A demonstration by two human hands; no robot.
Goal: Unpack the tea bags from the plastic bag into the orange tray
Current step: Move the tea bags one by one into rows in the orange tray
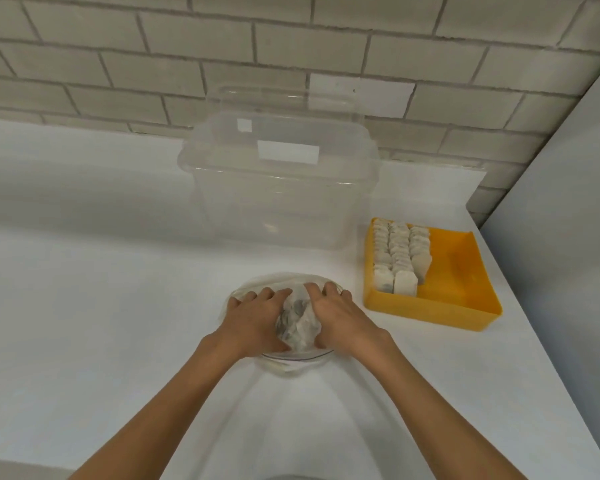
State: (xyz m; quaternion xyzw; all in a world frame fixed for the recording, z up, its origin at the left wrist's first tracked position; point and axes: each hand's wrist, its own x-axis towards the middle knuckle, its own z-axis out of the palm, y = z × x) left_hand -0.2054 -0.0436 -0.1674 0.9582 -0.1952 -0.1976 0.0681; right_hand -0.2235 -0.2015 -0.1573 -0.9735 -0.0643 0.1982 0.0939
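Head view, the only one you have.

Your left hand (255, 320) and right hand (342, 318) are both down on the plastic bag (291, 367). It lies on the white counter (101, 289) straight in front of you. Each hand curls over its own side of the bag with the thumb tucked in toward the middle. So you're gripping it through the film, not resting flat palms on it.

The loose tea bags (297, 323) sit clumped between your hands, inside the bag. My read: the two-sided hold bunches the contents into one spot and pins the slippery film so it can't skate on the counter. The dark line along the bag's near edge looks like the closure. Can't tell whether it's open or sealed.

The orange tray (426, 315) sits to your right, near the bag but not touching it. That keeps the carry short. The filed tea bags (400, 258) stand on edge in three rows against the tray's left wall; the right part is bare orange floor. On edge they pack tighter, and the wall works as a backstop. Judgement: you're well under way, and the clump should go into the free right side.

The clear container (278, 202) stands behind the bag, close to the tiled wall (153, 64). It's off the hand-to-tray path and plays no part here.

Risk: the sachets look like thin paper, so squeezing hard through the film could crumple or tear them.
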